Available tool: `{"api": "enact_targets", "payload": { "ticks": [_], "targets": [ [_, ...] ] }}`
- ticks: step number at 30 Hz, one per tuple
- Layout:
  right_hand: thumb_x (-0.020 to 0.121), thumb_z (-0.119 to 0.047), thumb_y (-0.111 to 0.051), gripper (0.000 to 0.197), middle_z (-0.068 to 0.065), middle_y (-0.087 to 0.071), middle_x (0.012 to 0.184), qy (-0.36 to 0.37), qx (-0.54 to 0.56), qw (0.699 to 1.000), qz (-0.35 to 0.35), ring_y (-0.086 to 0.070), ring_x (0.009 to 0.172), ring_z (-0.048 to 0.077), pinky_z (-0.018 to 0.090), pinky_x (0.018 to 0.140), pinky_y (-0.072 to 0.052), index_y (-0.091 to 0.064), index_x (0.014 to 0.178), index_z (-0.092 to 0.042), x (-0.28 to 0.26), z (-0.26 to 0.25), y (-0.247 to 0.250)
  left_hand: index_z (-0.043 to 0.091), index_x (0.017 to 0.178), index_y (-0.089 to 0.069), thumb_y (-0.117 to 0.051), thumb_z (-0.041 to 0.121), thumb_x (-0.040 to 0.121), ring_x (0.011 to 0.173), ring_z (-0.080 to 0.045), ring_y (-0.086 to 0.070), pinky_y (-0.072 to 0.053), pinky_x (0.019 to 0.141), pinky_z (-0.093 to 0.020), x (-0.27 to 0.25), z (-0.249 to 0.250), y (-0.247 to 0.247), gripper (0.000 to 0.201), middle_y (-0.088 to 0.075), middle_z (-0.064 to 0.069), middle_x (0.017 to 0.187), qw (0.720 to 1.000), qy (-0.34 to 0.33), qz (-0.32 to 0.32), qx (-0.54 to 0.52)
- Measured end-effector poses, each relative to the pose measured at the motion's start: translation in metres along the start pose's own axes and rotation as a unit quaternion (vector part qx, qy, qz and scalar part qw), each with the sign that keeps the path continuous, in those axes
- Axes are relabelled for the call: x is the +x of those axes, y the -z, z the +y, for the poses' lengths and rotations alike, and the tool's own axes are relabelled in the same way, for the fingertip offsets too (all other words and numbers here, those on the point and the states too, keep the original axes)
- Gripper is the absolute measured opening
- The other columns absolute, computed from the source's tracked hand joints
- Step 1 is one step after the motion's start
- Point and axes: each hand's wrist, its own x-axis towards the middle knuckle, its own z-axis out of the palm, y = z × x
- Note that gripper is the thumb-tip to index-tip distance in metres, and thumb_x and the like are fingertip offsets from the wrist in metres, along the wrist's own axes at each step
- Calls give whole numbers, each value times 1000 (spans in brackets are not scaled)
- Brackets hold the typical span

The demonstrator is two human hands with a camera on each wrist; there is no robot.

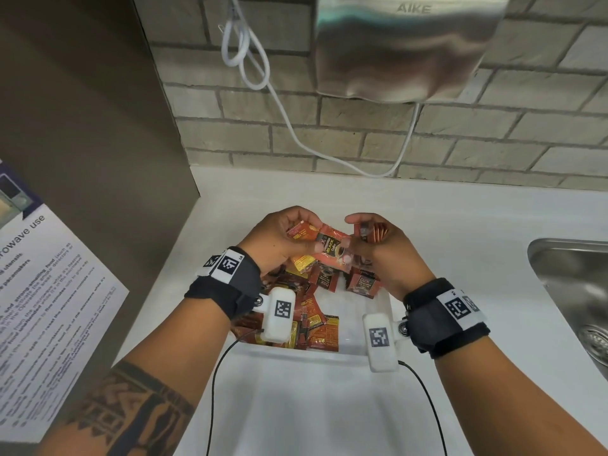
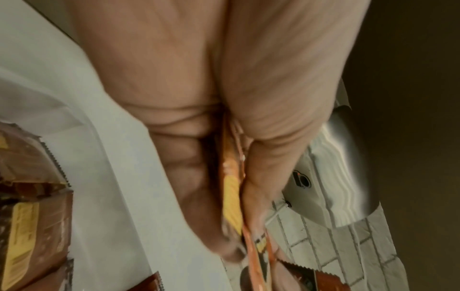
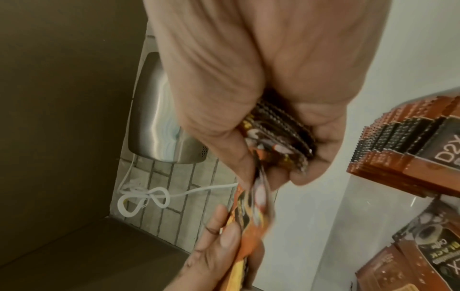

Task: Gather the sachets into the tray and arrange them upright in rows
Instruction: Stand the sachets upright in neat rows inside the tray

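Observation:
Red and orange coffee sachets (image 1: 316,327) lie in a loose heap inside a clear tray (image 1: 385,304) on the white counter. A short row of sachets (image 1: 363,283) stands upright at the tray's far right. Above the tray my left hand (image 1: 279,240) pinches a couple of sachets (image 1: 330,248), seen edge-on as the sachets (image 2: 232,198) between thumb and fingers in the left wrist view. My right hand (image 1: 383,251) grips a stack of sachets (image 1: 378,232), and the right wrist view shows that stack's serrated ends (image 3: 281,137). Both hands meet over the middle sachet.
A steel sink (image 1: 572,291) lies to the right. A steel hand dryer (image 1: 408,44) hangs on the brick wall with a white cable (image 1: 250,57) looping down. A brown cabinet side (image 1: 82,143) bearing a printed notice (image 1: 49,307) stands at the left.

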Motion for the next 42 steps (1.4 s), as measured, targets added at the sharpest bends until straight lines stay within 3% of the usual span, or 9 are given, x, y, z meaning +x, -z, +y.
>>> {"api": "enact_targets", "payload": {
  "ticks": [4,10,15,20,27,30,33,37,42],
  "targets": [
    [79,0,-80,48,21,-71,112,-73,-11,988,-136,-66,98,48,52,86,-53,-62,123,-11,-5,2,-1,25,93,-70,-88,5,73,95,-13,-70,-58,84,-34,5,1,1,33,-75,7,101,998,-36,51,8],
    [86,4,-71,39,14,-74,109,-115,58,980,-150,-73,98,29,38,79,-59,-63,121,-12,-11,-4,-7,30,92,-70,-89,29,68,109,-20,-69,-52,101,-46,7,2,-12,30,-75,3,110,996,-71,34,41],
    [96,6,-52,35,22,-73,108,-95,109,984,-108,-72,102,33,48,91,-57,-60,126,-10,-10,-5,1,26,103,-68,-62,2,96,102,-22,-70,-57,91,-46,7,2,-8,26,-72,-8,116,998,-41,51,-18],
    [82,-7,-80,47,10,-69,89,-47,44,997,-49,-69,82,19,37,81,-59,-59,124,-14,-6,0,-9,27,107,-67,-79,10,79,107,-29,-68,-58,91,-52,6,3,-17,34,-71,-10,115,995,-54,67,-47],
    [80,8,-76,47,3,-73,83,-57,70,996,-28,-70,82,23,36,77,-60,-62,120,-12,-3,2,-11,27,103,-68,-80,14,84,102,-26,-70,-61,83,-48,6,3,-21,26,-72,-5,111,996,-27,84,-27],
    [81,8,-69,41,-4,-65,75,25,33,998,51,-62,72,17,37,75,-55,-63,115,-14,-2,-2,-8,20,102,-64,-69,14,95,106,-30,-68,-63,74,-47,6,4,-21,11,-67,-8,116,987,44,127,-93],
    [85,-7,-72,34,-8,-61,71,168,-101,971,140,-60,67,8,22,71,-53,-60,113,-24,-2,-7,-10,15,103,-64,-61,12,100,106,-36,-68,-63,73,-41,6,7,-21,6,-63,-16,120,982,69,141,-108],
    [78,-1,-71,52,-14,-64,84,244,-275,928,52,-62,78,-3,6,66,-45,-58,123,-25,-8,-5,-21,6,116,-66,-65,47,91,105,-27,-72,-61,82,-42,4,18,-31,48,-71,-15,115,983,63,49,-164],
    [80,-11,-80,54,-15,-69,102,228,-237,944,24,-65,93,0,8,80,-47,-57,126,-28,-7,2,-22,5,102,-64,-63,12,98,81,-25,-72,-62,65,-38,6,14,-28,7,-70,-12,93,989,47,74,-117]
  ]
}}
